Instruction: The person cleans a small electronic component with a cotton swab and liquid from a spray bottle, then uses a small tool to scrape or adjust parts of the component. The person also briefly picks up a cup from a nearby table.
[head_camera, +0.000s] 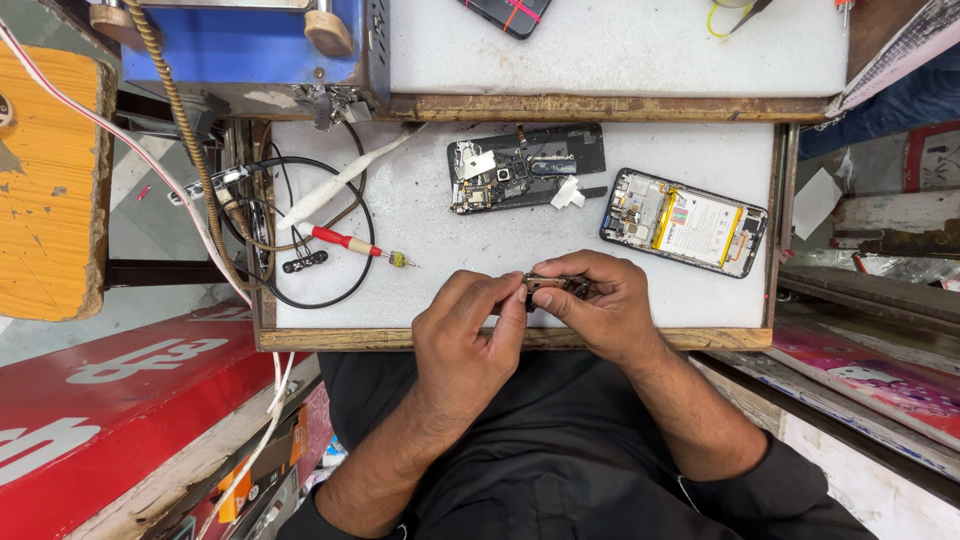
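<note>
My left hand (468, 335) and my right hand (603, 305) meet over the near edge of the table (440, 225), just above my lap. Between them I pinch a small metal phone part (556, 286): my left thumb and forefinger close on its left end, and my right fingers curl shut around its right end, so most of it is hidden. It hangs just above the white tabletop, near the middle of the near edge. To the left, toward the table's left edge, lies a red-handled screwdriver (352, 244) with its tip pointing right, inside a loop of black cable (300, 240), and a white probe (340, 180) lies slanted just beyond it. Farther back, near the middle of the far edge, lies a dark phone frame (525, 165) with its circuit parts showing. To its right, near the right edge, rests an opened phone (685, 222) with its pale battery showing. Beyond the far edge, at the left corner, stands a blue machine (245, 45).
</note>
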